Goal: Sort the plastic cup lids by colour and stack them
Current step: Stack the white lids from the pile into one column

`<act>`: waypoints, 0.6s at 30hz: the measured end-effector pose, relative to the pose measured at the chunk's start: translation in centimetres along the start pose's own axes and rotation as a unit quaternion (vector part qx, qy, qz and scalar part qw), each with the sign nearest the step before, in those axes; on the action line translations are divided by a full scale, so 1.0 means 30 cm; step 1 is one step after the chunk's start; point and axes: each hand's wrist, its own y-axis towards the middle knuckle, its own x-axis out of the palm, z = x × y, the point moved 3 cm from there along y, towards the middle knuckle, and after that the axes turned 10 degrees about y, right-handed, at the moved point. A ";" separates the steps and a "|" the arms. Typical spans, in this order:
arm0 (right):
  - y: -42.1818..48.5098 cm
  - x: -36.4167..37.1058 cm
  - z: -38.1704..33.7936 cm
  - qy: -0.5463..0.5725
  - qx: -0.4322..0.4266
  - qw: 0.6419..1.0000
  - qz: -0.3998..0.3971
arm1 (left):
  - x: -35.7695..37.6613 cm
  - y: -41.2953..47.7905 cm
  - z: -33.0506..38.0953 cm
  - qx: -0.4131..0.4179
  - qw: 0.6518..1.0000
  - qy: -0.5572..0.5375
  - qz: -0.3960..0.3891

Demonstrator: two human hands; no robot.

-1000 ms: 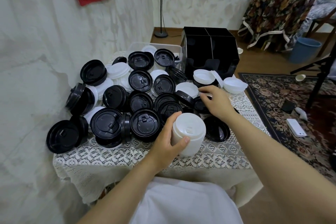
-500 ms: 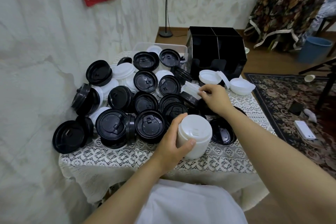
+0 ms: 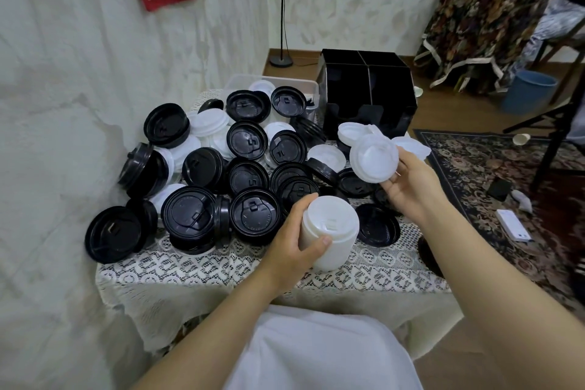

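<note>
Curling round a cylindrical white lid stack, left grip; right grip pinching a round lid.

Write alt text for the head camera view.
A person's left hand grips a stack of white plastic cup lids while the right hand holds one white plastic lid above a lace-covered table heaped with black and white round lids.

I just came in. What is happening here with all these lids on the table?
A person is sorting plastic cup lids by colour. The left hand grips a stack of white lids near the front edge of the table. The right hand holds a white lid in the air above the pile. Most black lids lie unsorted, mixed with a few white ones.
</note>
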 end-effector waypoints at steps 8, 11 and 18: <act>-0.063 -0.003 0.016 -0.066 0.061 0.995 -0.039 | 0.000 -0.004 0.011 0.001 1.000 -0.014 0.004; -0.059 -0.033 0.035 -0.103 0.060 0.993 -0.011 | 0.001 -0.006 0.012 0.002 1.000 -0.014 0.006; -0.022 -0.138 0.032 -0.256 -0.007 0.959 0.119 | -0.001 -0.006 0.012 0.003 1.000 -0.014 0.008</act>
